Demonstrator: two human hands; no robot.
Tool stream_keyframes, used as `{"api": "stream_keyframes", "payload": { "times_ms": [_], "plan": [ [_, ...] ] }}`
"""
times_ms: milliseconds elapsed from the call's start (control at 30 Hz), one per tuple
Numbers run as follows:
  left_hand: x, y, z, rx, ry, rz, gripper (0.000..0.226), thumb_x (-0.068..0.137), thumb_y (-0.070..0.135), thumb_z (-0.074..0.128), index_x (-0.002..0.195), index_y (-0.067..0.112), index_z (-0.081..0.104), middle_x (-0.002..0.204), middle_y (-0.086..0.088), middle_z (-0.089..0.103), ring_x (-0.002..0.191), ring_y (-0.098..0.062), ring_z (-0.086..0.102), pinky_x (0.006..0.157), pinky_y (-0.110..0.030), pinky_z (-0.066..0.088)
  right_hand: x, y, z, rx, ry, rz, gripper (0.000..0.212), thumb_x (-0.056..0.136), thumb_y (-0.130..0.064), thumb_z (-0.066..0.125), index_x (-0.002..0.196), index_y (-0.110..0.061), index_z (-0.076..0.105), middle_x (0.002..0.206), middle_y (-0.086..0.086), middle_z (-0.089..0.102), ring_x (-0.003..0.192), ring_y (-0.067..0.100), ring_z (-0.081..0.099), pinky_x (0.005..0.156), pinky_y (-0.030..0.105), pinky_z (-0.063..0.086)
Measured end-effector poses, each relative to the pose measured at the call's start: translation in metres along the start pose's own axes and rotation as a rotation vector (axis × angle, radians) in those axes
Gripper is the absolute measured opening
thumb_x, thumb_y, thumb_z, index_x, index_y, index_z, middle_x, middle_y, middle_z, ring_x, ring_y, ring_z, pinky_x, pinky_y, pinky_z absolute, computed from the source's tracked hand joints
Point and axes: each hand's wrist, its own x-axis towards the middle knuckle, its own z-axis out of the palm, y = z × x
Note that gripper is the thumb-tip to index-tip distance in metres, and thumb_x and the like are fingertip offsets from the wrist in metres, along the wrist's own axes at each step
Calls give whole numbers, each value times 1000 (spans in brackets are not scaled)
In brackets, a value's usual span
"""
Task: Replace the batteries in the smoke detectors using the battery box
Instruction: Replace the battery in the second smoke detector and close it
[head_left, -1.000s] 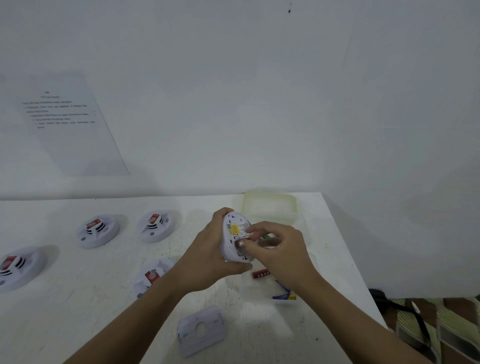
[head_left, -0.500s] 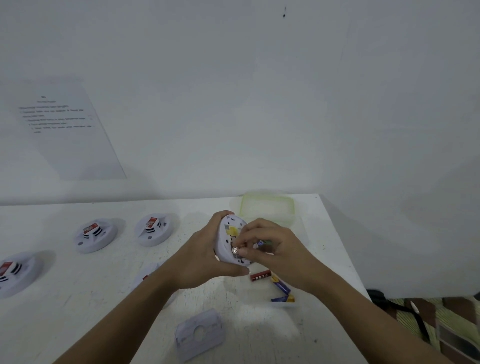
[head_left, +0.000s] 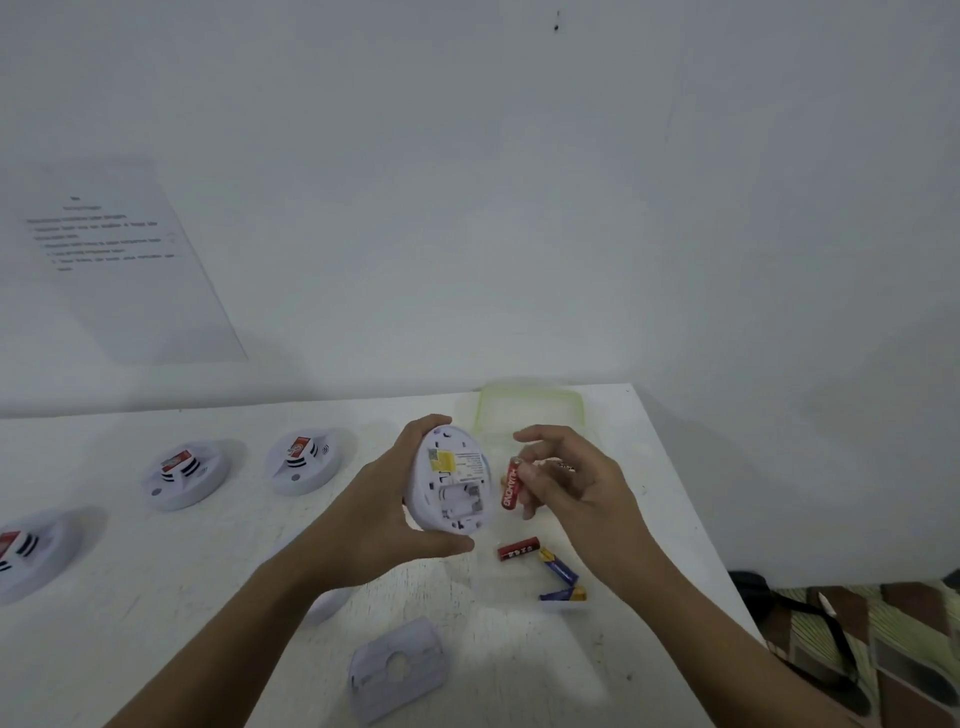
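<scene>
Progress looks early: our left hand (head_left: 374, 514) grips one opened detector (head_left: 451, 480), our right hand (head_left: 574, 486) pinches a battery (head_left: 511, 487); three detectors at left wait.

The smoke detector (head_left: 451, 480) held on edge looks like smooth white plastic with a faint sheen, its open back bearing a matt yellow paper sticker (head_left: 445, 459), and the loose backplate (head_left: 397, 670) on the counter (head_left: 130, 597) has the same pale moulded plastic look. The red battery (head_left: 510, 487) wears a glossy printed wrap with a shiny metal cap at its top end. The counter is matt white and lightly scuffed, the lid (head_left: 529, 409) behind is translucent greenish plastic, and the sheet (head_left: 119, 260) on the matt wall looks like paper.
</scene>
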Motion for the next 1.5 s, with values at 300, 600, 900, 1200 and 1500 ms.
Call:
{"api": "stream_keyframes", "payload": {
  "times_ms": [300, 600, 900, 1200, 1500],
  "plan": [
    [-17, -4, 6, -188, 69, -5, 94, 69, 13, 90, 141, 35, 34, 136, 23, 49, 130, -4, 51, 95, -22, 54, -16, 32, -11, -519, -6, 18, 8, 91, -12, 72, 90, -19, 75, 83, -15, 72, 84, 1, 65, 73, 8, 47],
    [-21, -12, 16, -325, 167, -47, 96, 68, 3, 89, 142, 34, 36, 133, 22, 54, 127, -9, 57, 97, -27, 54, -18, 44, -4, -950, -297, 13, 12, 97, -29, 63, 102, -29, 74, 99, -16, 72, 83, 0, 50, 82, 20, 42],
    [-14, -19, 17, -343, 193, -63, 95, 67, -1, 88, 140, 32, 38, 129, 26, 55, 124, -6, 57, 92, -21, 55, 7, 31, -20, -596, -151, 93, 8, 92, -18, 71, 94, -22, 77, 85, -7, 75, 75, 5, 65, 69, 11, 51],
    [2, -24, 11, -347, 175, -60, 95, 67, 1, 89, 140, 33, 37, 130, 22, 55, 127, -10, 56, 94, -25, 55, 60, 36, -22, -624, 44, 53, 12, 90, -13, 69, 84, -22, 71, 79, -8, 71, 64, 8, 62, 62, 16, 52],
    [28, -34, 6, -298, 150, -62, 94, 68, 3, 89, 138, 36, 36, 127, 27, 54, 124, -2, 56, 92, -23, 56, 102, 56, -9, -1063, -428, 196, 15, 83, -17, 75, 97, -20, 76, 96, -4, 73, 84, 14, 64, 73, 27, 54]
  ]
}}
